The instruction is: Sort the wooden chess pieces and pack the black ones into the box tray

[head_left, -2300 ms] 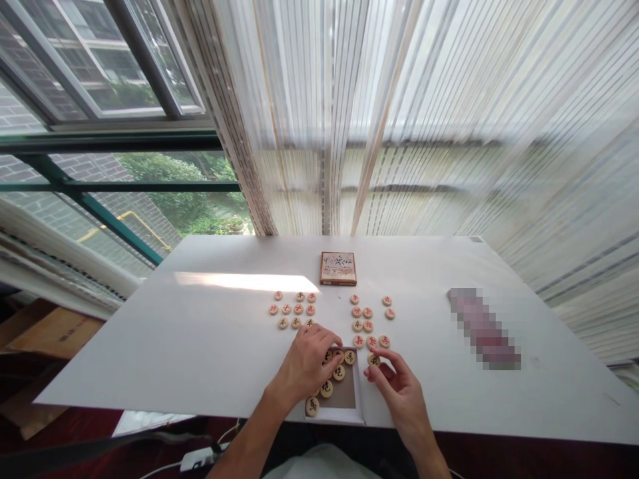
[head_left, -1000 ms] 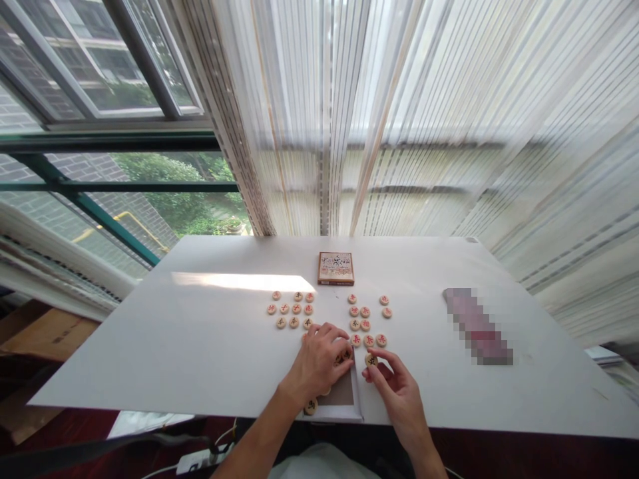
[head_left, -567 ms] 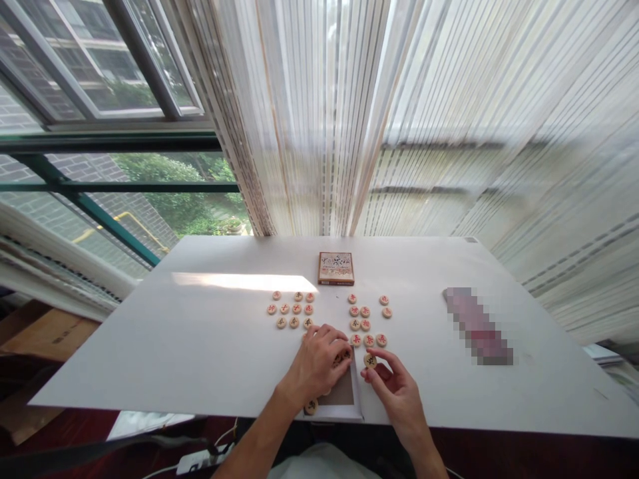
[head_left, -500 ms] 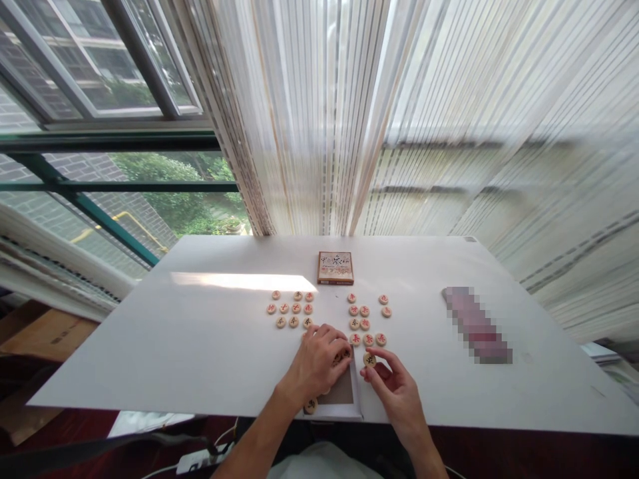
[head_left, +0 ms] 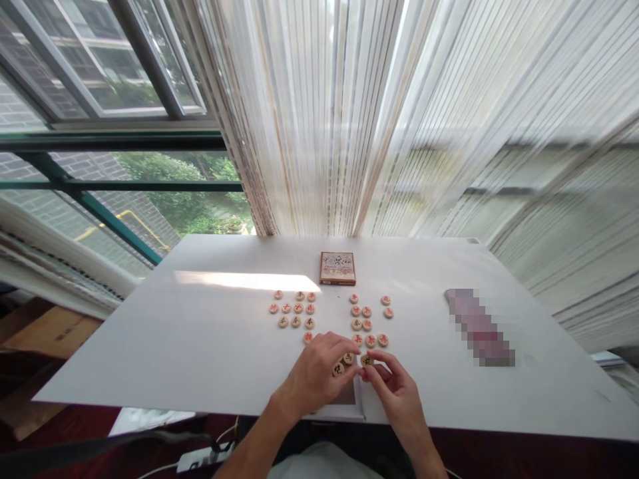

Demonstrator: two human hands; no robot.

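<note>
My right hand pinches a round wooden Chinese chess piece with a dark character between thumb and fingertips, just right of a shallow white box tray. Over the tray, my left hand is curved with its thumb and forefinger apart, the tips close to that piece. In the gap show a black-marked cannon piece and a horse piece; they appear to lie in the tray under the hand. My left hand and forearm hide much of the tray's left side.
Several chess pieces lie in loose rows: a left group and a right group, red and black marked. Behind them rests the Chinese chess box lid. A blurred pinkish object lies right on the white table.
My left hand has shifted right and slightly down, uncovering a red-marked piece behind it and closing in on my right hand. The right hand still holds its piece, moved slightly left.
</note>
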